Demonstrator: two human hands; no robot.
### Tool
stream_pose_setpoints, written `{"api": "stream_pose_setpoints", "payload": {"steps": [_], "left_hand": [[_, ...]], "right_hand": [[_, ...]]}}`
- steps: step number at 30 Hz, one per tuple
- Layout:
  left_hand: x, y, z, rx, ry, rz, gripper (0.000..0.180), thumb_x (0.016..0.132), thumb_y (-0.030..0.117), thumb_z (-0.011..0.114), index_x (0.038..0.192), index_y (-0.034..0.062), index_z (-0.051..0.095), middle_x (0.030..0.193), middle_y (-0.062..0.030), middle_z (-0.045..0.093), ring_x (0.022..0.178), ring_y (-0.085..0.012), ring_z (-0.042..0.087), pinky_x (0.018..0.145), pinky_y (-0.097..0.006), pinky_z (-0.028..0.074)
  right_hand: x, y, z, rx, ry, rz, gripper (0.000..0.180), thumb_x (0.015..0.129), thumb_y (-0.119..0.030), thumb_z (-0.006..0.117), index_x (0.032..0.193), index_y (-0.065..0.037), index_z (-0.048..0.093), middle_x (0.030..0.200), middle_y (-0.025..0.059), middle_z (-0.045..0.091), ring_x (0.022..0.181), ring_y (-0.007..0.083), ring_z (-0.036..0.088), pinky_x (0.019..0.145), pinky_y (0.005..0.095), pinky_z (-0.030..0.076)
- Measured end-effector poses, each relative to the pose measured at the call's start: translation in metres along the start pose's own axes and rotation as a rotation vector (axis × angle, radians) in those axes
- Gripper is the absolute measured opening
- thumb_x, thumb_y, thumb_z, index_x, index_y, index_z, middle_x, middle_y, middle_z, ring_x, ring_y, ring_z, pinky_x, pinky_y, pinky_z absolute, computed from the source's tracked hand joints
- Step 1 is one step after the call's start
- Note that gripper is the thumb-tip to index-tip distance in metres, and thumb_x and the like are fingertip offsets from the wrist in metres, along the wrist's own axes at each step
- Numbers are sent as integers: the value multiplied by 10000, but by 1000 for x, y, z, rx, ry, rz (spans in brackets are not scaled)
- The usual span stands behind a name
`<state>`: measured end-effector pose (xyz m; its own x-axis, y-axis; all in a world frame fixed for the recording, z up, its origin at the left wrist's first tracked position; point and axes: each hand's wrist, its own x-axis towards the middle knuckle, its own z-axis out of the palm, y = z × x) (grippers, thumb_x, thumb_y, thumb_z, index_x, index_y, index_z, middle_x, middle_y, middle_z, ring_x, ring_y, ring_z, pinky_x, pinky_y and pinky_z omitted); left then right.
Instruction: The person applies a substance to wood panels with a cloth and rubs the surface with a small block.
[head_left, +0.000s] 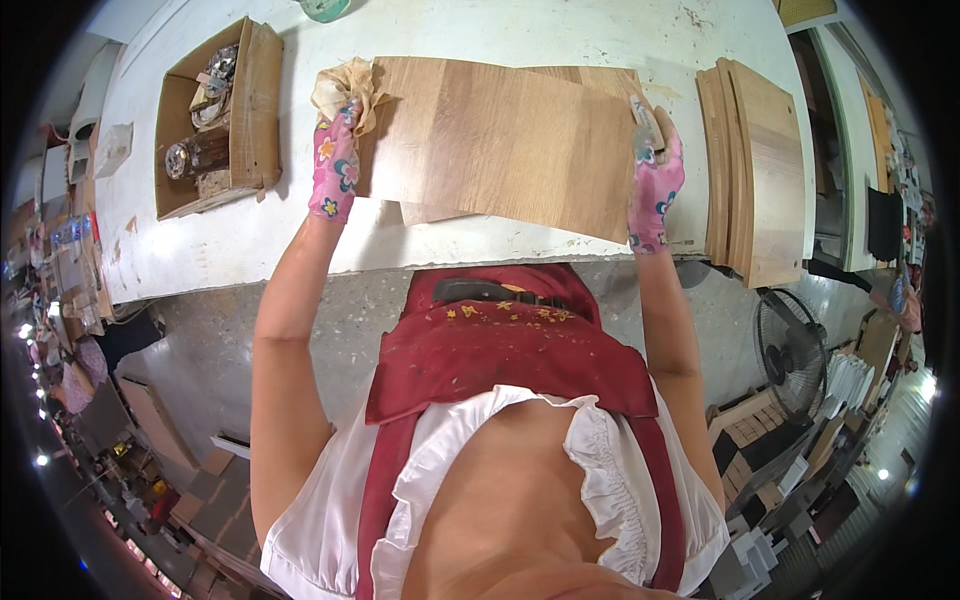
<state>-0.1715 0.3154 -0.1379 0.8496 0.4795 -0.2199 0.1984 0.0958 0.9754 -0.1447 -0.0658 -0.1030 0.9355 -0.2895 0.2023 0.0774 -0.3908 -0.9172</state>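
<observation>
A wood-grain board [480,130] lies tilted on the white worktable, over another wooden board [585,75] that shows at its upper right edge. My left hand [336,165], in a pink flowered glove, closes on a crumpled beige cloth [347,90] at the board's left edge. At the opposite edge, my right hand [656,185] wears a matching glove. Its fingers close round a flat greyish putty knife [643,125] and rest against the board's side. The fingertips of this hand are partly hidden.
On the left of the worktable [520,30] stands an open cardboard box [255,110] with jars and tools. Several wooden panels [770,170] are stacked on edge at the right. A black fan [790,350] stands on the floor to the right. A glass container [325,8] sits at the far edge.
</observation>
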Motion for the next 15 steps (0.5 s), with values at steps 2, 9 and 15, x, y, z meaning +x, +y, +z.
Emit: {"api": "stream_pose_setpoints", "payload": {"steps": [2, 9, 15], "left_hand": [[-4, 4, -1, -23, -23, 26, 364, 954, 241, 515, 1208, -10, 585, 1141, -73, 617, 1044, -159, 571, 910, -254, 428], [2, -30, -35, -3, 33, -181, 337, 899, 252, 585, 1135, 17, 640, 1050, -37, 640, 887, -124, 599, 785, -225, 459], [-30, 1, -3, -145, 119, 49, 274, 901, 125, 596, 1123, -35, 614, 1048, -46, 630, 920, -111, 599, 823, -233, 463]], "right_hand": [[4, -15, 3, 146, -44, 212, 480, 833, 102, 478, 1298, -11, 513, 1176, 65, 582, 894, 80, 564, 691, 176, 432], [76, 9, 39, 439, -28, 198, 419, 827, 77, 482, 1218, -34, 582, 972, 52, 626, 737, 76, 552, 594, 179, 433], [114, 30, 51, 712, -90, 206, 358, 892, -13, 479, 1244, -14, 542, 966, 48, 623, 704, 78, 572, 610, 179, 476]]}}
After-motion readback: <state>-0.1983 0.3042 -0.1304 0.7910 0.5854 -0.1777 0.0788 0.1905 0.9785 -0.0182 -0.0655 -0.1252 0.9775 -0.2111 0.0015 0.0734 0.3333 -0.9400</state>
